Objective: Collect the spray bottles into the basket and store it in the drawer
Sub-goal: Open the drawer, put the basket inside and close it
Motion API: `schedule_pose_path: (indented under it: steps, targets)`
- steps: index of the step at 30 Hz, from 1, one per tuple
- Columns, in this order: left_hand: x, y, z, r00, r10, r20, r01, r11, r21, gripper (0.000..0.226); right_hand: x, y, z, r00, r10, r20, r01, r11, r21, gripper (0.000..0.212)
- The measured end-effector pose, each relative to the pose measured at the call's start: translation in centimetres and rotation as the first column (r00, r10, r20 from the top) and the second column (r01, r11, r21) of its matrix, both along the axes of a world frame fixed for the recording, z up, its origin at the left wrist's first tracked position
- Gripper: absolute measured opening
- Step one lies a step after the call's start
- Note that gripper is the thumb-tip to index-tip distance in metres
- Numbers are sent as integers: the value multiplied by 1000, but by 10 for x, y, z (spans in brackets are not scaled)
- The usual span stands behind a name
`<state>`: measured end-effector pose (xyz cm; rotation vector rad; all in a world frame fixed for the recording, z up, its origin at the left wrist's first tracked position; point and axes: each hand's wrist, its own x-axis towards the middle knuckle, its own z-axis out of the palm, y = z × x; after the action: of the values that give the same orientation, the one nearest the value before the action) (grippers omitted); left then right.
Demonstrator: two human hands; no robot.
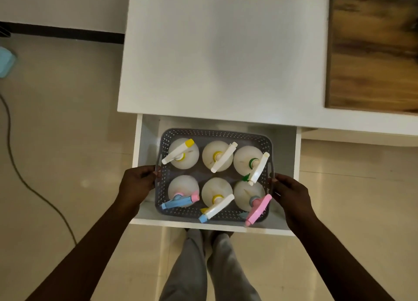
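- The grey basket (214, 135) sits inside the open white drawer (291, 183), between the two hands.
- Left hand (136, 183) grasps the basket's left handle; right hand (288, 191) grasps its right handle.
- Six spray bottles (183, 153) stand upright inside the basket, in two rows of three.

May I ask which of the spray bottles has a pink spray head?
The front-right bottle, nearest the right hand; the others' heads are white or blue.
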<state>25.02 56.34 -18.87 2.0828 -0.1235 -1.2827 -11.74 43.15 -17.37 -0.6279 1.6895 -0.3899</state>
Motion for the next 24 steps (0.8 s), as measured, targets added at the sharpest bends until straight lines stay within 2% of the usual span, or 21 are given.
schedule_pose_path:
  steps: [7,13,16,19,24]
  targets:
    - [-3,-30,-52,997,-58,49,55,996,69,16,6,-11,-72,998,-18,-56,19,999,26,17]
    - [-4,-46,-103,995,-63,71,52,989,142,23,8,-21,-135,994,-10,-111,15,999,47,15]
    - [-5,-50,-123,995,-62,74,49,986,160,23,10,-27,-159,990,-3,-139,11,998,63,20]
    - [-6,-50,-139,995,-59,84,44,984,172,23,10,-31,-174,988,-13,-154,22,998,59,25]
    - [-9,-50,-156,993,-62,97,41,979,197,22,12,-36,-187,986,-15,-164,26,998,65,19]
